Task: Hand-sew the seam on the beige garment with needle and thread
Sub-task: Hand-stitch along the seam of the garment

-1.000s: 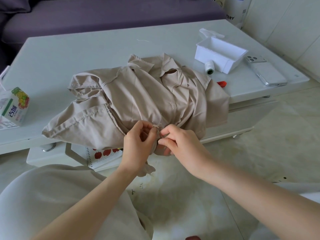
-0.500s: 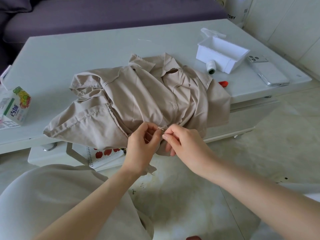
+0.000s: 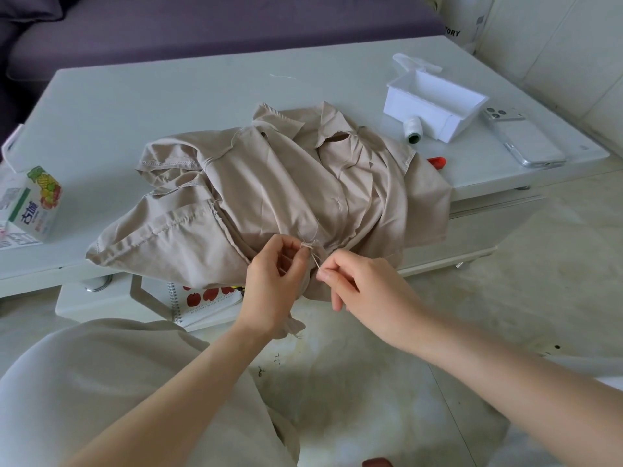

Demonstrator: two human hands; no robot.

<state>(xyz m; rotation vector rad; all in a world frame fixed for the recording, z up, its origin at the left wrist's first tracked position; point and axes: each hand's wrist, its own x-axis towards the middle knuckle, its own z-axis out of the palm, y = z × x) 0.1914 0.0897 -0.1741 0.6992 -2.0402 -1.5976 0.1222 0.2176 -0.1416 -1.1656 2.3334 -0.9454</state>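
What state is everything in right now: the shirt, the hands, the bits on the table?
Beige garment, crumpled, overhanging the table edge.
Left hand, pinching the garment's fabric.
Right hand, pinching the needle.
White box, open, lid off behind it.
Thread spool, lying on its side.
Phone, face down.
Juice carton, upright.

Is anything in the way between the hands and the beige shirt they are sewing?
No, nothing visible is. The left hand already pinches the edge of the beige garment, and the right hand pinches the needle right beside that spot.
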